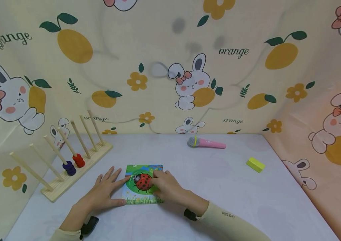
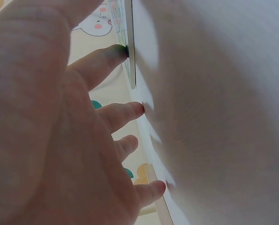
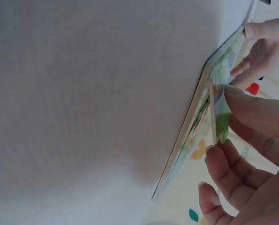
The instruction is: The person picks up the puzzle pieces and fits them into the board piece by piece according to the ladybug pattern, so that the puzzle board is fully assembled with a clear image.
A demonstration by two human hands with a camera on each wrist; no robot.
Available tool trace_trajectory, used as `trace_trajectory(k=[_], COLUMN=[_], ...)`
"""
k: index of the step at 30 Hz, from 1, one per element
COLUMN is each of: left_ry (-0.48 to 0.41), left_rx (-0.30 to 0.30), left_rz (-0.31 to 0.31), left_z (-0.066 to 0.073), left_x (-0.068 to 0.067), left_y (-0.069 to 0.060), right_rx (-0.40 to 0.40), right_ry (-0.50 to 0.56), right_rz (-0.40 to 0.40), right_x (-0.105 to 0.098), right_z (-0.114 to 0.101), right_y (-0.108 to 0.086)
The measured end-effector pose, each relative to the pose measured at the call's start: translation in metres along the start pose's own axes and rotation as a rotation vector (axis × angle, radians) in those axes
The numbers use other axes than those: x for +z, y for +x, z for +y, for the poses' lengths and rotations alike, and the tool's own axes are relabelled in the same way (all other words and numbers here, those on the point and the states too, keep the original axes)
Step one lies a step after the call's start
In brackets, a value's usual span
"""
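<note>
A square picture board [image 1: 132, 199] with a ladybug on a green leaf and a grassy lower edge lies flat on the table; it looks like a jigsaw puzzle. Fingers spread, my left hand [image 1: 104, 191] lies along its left side, thumb and index fingertip touching that edge. My right hand [image 1: 168, 188] is over the board's right part. Between its thumb and fingers it pinches a thin puzzle piece [image 3: 221, 119] with green on it, tilted up over the board in the right wrist view. The right hand covers part of the ladybug and the board's right side.
At the left stands a wooden peg rack [image 1: 77, 175] with purple rings [image 1: 69, 168] and red rings [image 1: 78, 160] on two pegs. A pink toy microphone [image 1: 210, 143] lies at the back, and a yellow block [image 1: 255, 164] at the right. Patterned cloth surrounds the table.
</note>
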State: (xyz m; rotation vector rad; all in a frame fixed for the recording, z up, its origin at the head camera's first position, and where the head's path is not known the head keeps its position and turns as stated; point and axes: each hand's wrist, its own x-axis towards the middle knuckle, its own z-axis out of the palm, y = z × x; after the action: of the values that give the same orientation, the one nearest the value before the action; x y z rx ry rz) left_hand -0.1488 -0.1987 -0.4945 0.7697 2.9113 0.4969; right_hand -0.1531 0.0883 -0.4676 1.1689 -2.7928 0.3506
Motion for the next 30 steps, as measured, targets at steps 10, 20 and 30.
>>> trace_trajectory(k=[10, 20, 30], left_ry=[-0.001, -0.013, -0.015], left_rx=[-0.008, -0.010, -0.005], left_rz=[-0.006, -0.013, -0.016], left_z=[0.001, 0.002, 0.003], left_x=[-0.002, -0.003, -0.002], left_y=[0.000, -0.001, -0.001], right_rx=[0.026, 0.039, 0.000], right_ry=[0.000, 0.004, -0.179], right_rz=[-0.067, -0.104, -0.198], right_x=[0.000, 0.003, -0.010], right_z=[-0.001, 0.000, -0.012], right_y=[0.001, 0.001, -0.015])
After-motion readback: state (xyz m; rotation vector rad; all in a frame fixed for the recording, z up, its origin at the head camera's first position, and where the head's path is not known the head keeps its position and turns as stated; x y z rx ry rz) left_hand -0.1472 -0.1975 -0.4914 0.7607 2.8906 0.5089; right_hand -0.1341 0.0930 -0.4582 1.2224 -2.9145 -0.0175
